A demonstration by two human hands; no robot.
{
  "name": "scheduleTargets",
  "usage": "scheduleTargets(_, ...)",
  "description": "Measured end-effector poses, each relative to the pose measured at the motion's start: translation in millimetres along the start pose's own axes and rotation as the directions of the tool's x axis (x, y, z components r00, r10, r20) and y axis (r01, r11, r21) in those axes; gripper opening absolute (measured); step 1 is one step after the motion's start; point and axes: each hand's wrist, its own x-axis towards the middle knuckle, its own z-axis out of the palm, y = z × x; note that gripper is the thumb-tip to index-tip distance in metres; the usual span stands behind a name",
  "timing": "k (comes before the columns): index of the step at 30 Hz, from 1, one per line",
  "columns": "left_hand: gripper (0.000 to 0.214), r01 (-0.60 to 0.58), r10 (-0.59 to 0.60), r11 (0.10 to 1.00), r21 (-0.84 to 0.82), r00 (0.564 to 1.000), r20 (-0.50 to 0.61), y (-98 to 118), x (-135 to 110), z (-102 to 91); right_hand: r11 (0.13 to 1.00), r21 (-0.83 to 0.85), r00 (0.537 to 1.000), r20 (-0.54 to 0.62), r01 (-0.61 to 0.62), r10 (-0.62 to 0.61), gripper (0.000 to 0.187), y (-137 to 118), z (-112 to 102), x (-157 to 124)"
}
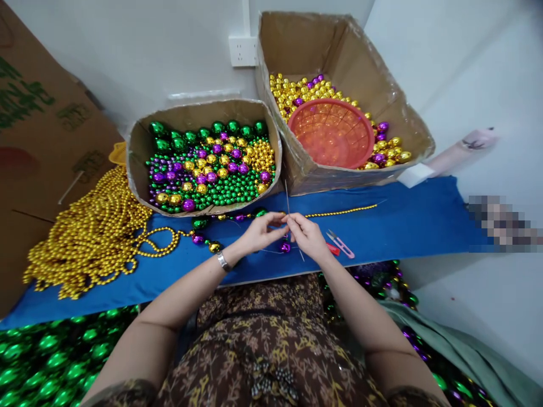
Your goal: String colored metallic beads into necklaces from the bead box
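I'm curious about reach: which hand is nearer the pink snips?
The right. The right hand is close by, just left of the snips; the left hand is farther left, beyond the right.

Honestly couldn't read a word anywhere. The big cardboard panel [44,138] on the left had green print [21,93], but way too blurry, and the dark mark [473,139] on the pinkish packet [456,155] was illegible too.

Pale walls [169,45], wht socket [242,52] on back wall, long blue-topped tbl [407,220] below
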Motion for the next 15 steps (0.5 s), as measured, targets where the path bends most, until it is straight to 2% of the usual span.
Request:
scheduleTargets(2,0.028,0.006,-0.024,0.988,0.156,0.993,0.112,-15.2,0.8,10.6,0.999,0.038,1.000,-0.010,0.002,-0.002,0.034,1.6,-2.7,2.5)
scheduleTargets(7,0.021,-0.136,0.044,0.830,0.540,0.983,0.179,-37.3,10.2,22.1,0.996,0.090,1.000,-0.028,0.002,0.000,0.035,4.1,-10.0,1.4)
scheduleTargets(10,0.020,-0.172,0.049,0.759,0.628,0.977,0.209,-44.2,16.1,22.1,0.995,0.098,0.999,-0.044,0.016,-0.011,0.033,5.5,-12.7,-1.9)
scheduleTargets(15,0.019,-0.187,0.018,0.713,0.676,0.968,0.249,-50.9,19.7,27.3,0.993,0.116,0.998,-0.054,0.026,-0.020,0.031,5.3,-14.7,-3.5)
